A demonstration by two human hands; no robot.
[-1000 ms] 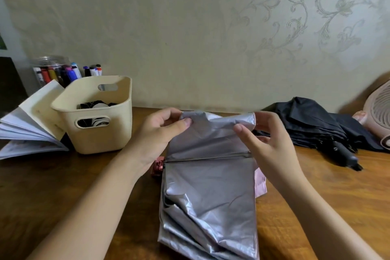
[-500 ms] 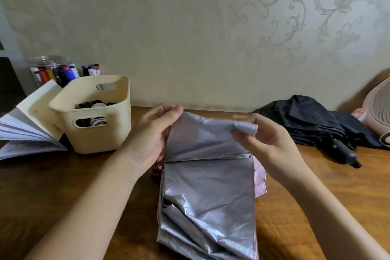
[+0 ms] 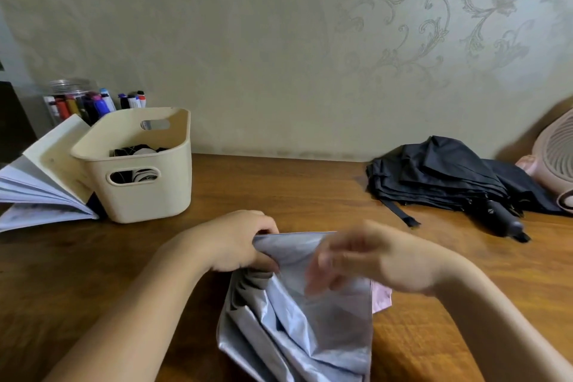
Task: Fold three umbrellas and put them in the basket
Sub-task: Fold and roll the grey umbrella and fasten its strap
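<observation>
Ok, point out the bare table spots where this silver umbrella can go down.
Bare wood runs along the wall between the basket and the black umbrella. Another lies front left, this side of the book. Crowded: book and basket far left, black umbrella and fan far right.

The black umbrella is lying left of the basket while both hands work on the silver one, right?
No: the head view shows the black umbrella lying right of the basket. The left hand and right hand do work on the silver umbrella.
</observation>
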